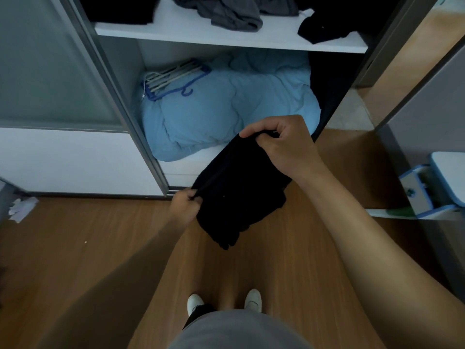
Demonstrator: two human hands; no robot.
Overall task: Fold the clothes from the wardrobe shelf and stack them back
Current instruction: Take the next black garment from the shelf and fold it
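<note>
Tension's the point; your left hand (185, 207) and right hand (281, 144) each pinch a corner of the black garment (239, 195), so it hangs flat between your fingers (251, 133), short of the shelf (176, 34), ready to fold.

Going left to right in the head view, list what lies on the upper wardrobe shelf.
left black garment → crumpled grey clothes → right black garment, all on the white shelf.
</note>
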